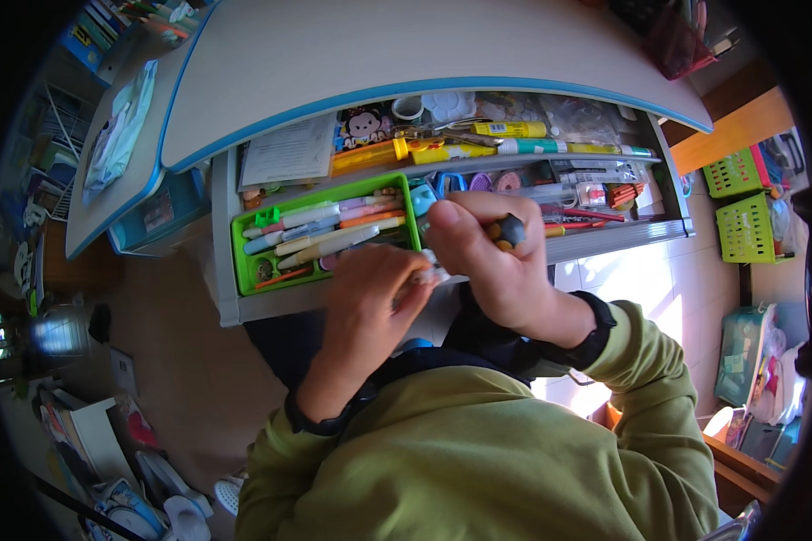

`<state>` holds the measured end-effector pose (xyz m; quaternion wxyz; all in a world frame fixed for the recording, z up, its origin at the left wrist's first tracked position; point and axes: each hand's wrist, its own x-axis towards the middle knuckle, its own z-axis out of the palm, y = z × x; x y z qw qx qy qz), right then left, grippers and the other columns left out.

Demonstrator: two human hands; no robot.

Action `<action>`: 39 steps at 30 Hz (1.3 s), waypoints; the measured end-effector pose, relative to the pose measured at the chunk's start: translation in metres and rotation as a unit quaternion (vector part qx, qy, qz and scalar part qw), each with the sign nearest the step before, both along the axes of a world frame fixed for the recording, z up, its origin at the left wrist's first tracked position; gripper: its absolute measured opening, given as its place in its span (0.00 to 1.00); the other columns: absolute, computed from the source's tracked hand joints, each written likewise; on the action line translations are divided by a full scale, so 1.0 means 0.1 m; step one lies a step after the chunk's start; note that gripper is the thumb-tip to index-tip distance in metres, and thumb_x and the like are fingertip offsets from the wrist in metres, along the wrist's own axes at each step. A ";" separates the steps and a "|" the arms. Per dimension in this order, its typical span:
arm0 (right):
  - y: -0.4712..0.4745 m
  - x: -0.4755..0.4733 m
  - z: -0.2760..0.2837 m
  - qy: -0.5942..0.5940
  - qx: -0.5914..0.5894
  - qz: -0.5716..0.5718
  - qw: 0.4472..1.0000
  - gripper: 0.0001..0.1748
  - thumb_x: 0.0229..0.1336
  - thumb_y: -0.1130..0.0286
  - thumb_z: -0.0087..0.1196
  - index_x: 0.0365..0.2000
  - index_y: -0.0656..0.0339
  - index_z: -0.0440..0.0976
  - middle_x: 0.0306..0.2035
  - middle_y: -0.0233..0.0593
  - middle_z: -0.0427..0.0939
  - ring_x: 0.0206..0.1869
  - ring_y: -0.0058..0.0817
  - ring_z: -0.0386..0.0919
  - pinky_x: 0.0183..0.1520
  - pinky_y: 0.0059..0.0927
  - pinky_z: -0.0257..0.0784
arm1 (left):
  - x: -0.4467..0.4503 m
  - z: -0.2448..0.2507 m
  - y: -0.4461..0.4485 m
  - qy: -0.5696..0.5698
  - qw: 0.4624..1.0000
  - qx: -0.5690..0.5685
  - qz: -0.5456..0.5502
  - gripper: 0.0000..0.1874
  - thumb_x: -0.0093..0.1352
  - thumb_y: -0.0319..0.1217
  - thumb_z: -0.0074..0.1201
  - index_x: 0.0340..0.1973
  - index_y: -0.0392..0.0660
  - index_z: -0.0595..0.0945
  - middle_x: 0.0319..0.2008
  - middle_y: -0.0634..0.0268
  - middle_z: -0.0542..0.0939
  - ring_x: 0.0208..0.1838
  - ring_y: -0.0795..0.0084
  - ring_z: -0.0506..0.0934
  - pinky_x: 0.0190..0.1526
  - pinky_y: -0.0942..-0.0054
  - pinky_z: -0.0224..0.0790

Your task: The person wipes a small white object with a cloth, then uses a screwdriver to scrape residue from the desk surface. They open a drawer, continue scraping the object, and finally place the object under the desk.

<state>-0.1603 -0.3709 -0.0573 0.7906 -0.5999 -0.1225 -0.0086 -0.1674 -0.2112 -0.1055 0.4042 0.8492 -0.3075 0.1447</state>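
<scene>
Both hands are over the front edge of an open drawer. My left hand pinches a small whitish object between thumb and fingertips; what it is, I cannot make out. Beside it, my right hand is closed in a fist around a thing with a rounded dark grey and orange end, like a tool handle. The rest of that thing is hidden by the fingers. Just behind the left hand is a green plastic tray of pens and markers. A light blue item lies right of the tray.
The desktop overhangs the drawer's back. Inside are a glue stick, blue-handled scissors, a printed sheet and red pens. A plastic bag rests at left. Green baskets stand at right.
</scene>
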 end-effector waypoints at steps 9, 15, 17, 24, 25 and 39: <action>0.03 -0.02 -0.04 -0.054 -0.101 -0.016 0.993 0.25 0.71 0.66 0.51 0.16 0.63 0.66 0.16 0.26 0.66 0.20 0.14 0.60 0.23 0.25 0.54 | -0.03 0.02 0.05 -0.009 1.000 -0.015 0.016 0.11 0.60 0.25 0.64 0.37 0.46 0.78 0.27 0.65 0.76 0.33 0.59 0.76 0.38 0.61 0.65; 0.04 0.03 0.01 -0.034 -0.060 0.021 0.997 0.19 0.71 0.65 0.53 0.25 0.68 0.74 0.17 0.22 0.67 0.23 0.08 0.61 0.23 0.21 0.58 | -0.02 -0.03 0.00 0.015 1.000 -0.024 0.003 0.12 0.61 0.25 0.64 0.37 0.46 0.78 0.28 0.66 0.77 0.35 0.60 0.77 0.39 0.60 0.66; -0.01 0.03 0.02 -0.046 -0.072 0.024 0.996 0.19 0.71 0.66 0.53 0.25 0.69 0.73 0.18 0.24 0.68 0.24 0.09 0.61 0.25 0.21 0.60 | -0.02 -0.04 0.01 0.018 1.000 -0.025 0.001 0.12 0.61 0.25 0.64 0.37 0.46 0.78 0.28 0.66 0.77 0.35 0.59 0.77 0.39 0.60 0.67; 0.01 0.00 0.01 -0.101 -0.161 0.051 0.980 0.20 0.65 0.67 0.58 0.21 0.69 0.67 0.19 0.38 0.65 0.25 0.19 0.61 0.28 0.29 0.62 | -0.06 -0.07 -0.01 0.021 0.999 -0.011 0.022 0.15 0.58 0.24 0.65 0.40 0.45 0.79 0.30 0.62 0.78 0.38 0.55 0.77 0.41 0.57 0.68; 0.02 0.00 0.00 -0.103 -0.159 0.072 0.979 0.21 0.66 0.68 0.57 0.20 0.68 0.65 0.18 0.38 0.63 0.23 0.22 0.59 0.26 0.30 0.59 | -0.07 -0.05 0.01 -0.008 0.999 -0.033 0.038 0.14 0.60 0.24 0.64 0.40 0.45 0.79 0.30 0.62 0.79 0.37 0.55 0.77 0.41 0.57 0.68; -0.14 0.13 0.04 -0.066 -0.069 0.198 0.976 0.16 0.65 0.71 0.57 0.24 0.72 0.75 0.19 0.36 0.77 0.23 0.15 0.72 0.27 0.24 0.68 | -0.11 -0.15 -0.04 -0.015 0.998 -0.052 0.033 0.13 0.58 0.23 0.64 0.35 0.43 0.75 0.28 0.59 0.75 0.35 0.52 0.76 0.39 0.55 0.67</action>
